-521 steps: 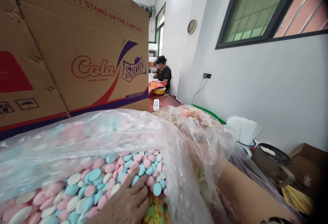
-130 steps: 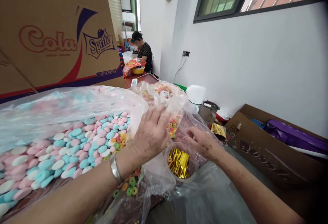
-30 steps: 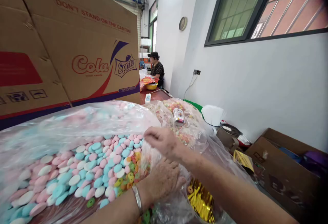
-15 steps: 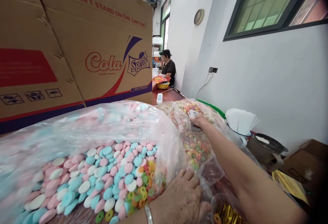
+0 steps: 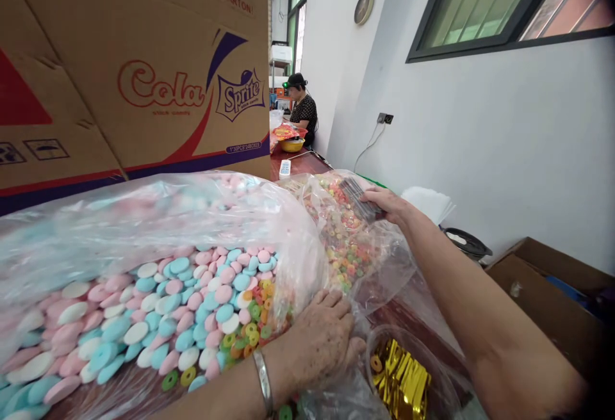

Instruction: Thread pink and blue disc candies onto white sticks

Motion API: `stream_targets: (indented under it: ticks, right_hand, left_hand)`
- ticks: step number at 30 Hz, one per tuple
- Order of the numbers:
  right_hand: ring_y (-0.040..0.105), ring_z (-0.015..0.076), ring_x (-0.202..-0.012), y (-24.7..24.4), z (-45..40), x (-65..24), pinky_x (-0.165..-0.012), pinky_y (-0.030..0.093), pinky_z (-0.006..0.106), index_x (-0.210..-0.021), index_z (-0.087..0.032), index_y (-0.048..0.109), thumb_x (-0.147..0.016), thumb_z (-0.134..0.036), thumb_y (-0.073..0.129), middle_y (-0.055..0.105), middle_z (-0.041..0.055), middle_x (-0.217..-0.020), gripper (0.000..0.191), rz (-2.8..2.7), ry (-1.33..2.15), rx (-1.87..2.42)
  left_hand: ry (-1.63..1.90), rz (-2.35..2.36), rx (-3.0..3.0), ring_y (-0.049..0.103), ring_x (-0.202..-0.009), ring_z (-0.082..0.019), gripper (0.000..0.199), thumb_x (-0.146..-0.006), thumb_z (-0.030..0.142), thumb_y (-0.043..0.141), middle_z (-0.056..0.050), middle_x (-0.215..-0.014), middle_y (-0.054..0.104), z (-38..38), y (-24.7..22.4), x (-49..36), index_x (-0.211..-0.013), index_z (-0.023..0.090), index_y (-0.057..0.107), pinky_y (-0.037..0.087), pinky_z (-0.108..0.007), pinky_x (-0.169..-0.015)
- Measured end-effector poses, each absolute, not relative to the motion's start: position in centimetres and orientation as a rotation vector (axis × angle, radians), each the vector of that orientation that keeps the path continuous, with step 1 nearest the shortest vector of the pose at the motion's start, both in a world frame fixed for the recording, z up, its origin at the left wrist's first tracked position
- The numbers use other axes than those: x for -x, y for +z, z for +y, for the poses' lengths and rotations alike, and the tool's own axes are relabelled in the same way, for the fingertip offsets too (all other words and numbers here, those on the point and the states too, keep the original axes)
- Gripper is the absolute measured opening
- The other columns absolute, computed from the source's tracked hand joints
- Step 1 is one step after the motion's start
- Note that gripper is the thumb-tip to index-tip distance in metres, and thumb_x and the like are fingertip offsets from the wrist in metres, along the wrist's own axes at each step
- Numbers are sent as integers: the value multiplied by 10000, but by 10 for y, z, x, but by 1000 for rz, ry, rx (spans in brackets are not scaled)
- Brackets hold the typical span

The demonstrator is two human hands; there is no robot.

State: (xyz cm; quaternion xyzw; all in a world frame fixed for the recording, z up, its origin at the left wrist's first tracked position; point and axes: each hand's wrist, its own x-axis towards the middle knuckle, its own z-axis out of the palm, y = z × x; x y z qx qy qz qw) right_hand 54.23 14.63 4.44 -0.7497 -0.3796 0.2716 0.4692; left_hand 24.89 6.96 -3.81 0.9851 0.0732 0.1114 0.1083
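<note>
My left hand (image 5: 319,327), with a silver bracelet at the wrist, is back up with curled fingers on the gathered edge of a clear plastic bag (image 5: 300,257); the fingertips are hidden. Beside it, pink, blue and white round candies (image 5: 177,305) spill from the bag, with small ring candies (image 5: 252,324) among them. Farther off, my right hand (image 5: 387,202) grips a flat, grey, ribbed thing (image 5: 358,196) of a kind I cannot make out. It is above a second clear bag holding colourful ring candies (image 5: 343,257).
A large carton (image 5: 192,80) rises behind the candy at left. A clear tub (image 5: 449,381) of gold twist ties (image 5: 401,378) stands at the near right. White sheets (image 5: 427,202), a dark lidded pot (image 5: 464,244) and an open carton (image 5: 542,285) are along the right. Another person (image 5: 302,109) sits farther back.
My view has shifted right and down. My right hand has turned the grey thing so its ribbed face shows above the ring candies. My left hand stays on the bag edge.
</note>
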Motion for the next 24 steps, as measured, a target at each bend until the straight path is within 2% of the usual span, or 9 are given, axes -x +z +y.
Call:
stream_targets:
  ticks: [2, 5, 7, 11, 13, 15, 18, 21, 24]
  right_hand:
    - [552, 142, -586, 52, 116, -534, -499, 416, 235, -1136, -167, 571, -697, -236, 738, 580, -25, -682, 475, -985, 635, 1879]
    - [578, 171, -696, 34, 73, -512, -602, 453, 260, -1272, -205, 501, -666, -252, 729, 614, 1, -814, 649, -1339, 422, 2022]
    - [602, 214, -821, 4, 54, -495, -734, 475, 303, -1339, -197, 464, -714, -268, 661, 645, 54, -932, 659, -1709, 156, 2151]
    - [556, 340, -1105, -50, 39, -478, -948, 423, 429, -1454, -59, 330, -725, -213, 598, 597, 219, -1201, 792, -1879, -82, 2234]
    - [554, 330, -1144, -57, 38, -483, -966, 430, 426, -1471, -71, 295, -779, -289, 565, 582, 214, -1262, 774, -1963, -84, 2169]
    - [534, 331, -1195, -51, 34, -490, -998, 421, 438, -1437, -115, 354, -802, -379, 552, 570, 189, -1312, 716, -1987, -97, 2081]
    - [515, 349, -1227, -30, 15, -488, -1026, 400, 474, -1346, -127, 462, -819, -433, 529, 569, 187, -1320, 613, -1929, -193, 2005]
    - [551, 322, -1174, -7, -19, -458, -994, 431, 461, -1251, -159, 540, -876, -434, 473, 608, 162, -1248, 470, -1856, -194, 1908]
    - [624, 272, -1016, 14, -52, -399, -907, 482, 412, -1103, -227, 602, -900, -393, 465, 662, 108, -1110, 296, -1779, -124, 1748]
  left_hand:
    - [351, 177, -2908, 530, -1013, -234, 287, -965, 360, 463, -79, -979, 644, 70, -39, -248, -883, 153, 644, 406, -398, -994]
    - [416, 140, -2928, 535, -1004, -224, 283, -966, 351, 465, -73, -965, 644, 71, -44, -247, -869, 157, 646, 410, -377, -982]
    - [456, 139, -2942, 542, -989, -224, 284, -964, 352, 468, -78, -953, 642, 72, -48, -249, -861, 156, 646, 417, -378, -969]
    - [437, 52, -2937, 564, -961, -238, 294, -970, 334, 463, -106, -923, 657, 74, -49, -252, -859, 135, 650, 439, -397, -946]
    - [403, -9, -2915, 581, -968, -208, 293, -988, 317, 443, -83, -912, 680, 75, -39, -249, -883, 144, 655, 436, -343, -970]
    - [406, -24, -2880, 582, -1032, -162, 290, -1014, 279, 387, -54, -991, 696, 74, -20, -239, -965, 162, 648, 412, -274, -1011]
    - [520, 18, -2760, 550, -1156, -162, 238, -1003, 219, 394, -73, -1134, 671, 72, 19, -211, -1069, 149, 612, 390, -288, -1053]
    - [590, 305, -2695, 591, -1079, -176, 252, -982, 188, 380, -74, -1138, 651, 73, 53, -171, -1119, 146, 588, 457, -328, -962]
    - [541, 646, -2668, 625, -919, -177, 254, -950, 164, 367, -38, -984, 659, 72, 64, -131, -1041, 158, 604, 494, -325, -835]
